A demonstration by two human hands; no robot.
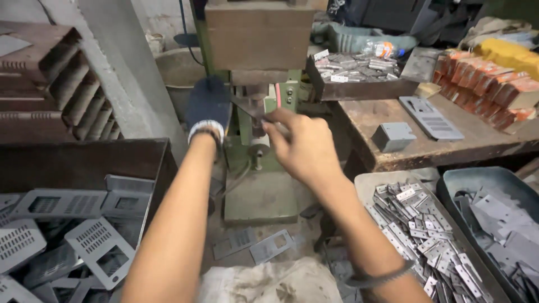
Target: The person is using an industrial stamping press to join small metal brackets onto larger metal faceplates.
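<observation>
Pinching a small metal piece (268, 116) at the green press (264, 112), the bare right hand (300, 146) grips it | gloved left hand (209, 106) rests on the press, grip unclear | tray of hinges (418, 224) lower right | perforated plates (95, 241) lower left.

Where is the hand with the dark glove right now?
In the head view, the gloved left hand is up left of centre, at the green press machine, just left of the bare right hand and above the bin of perforated metal plates.
</observation>
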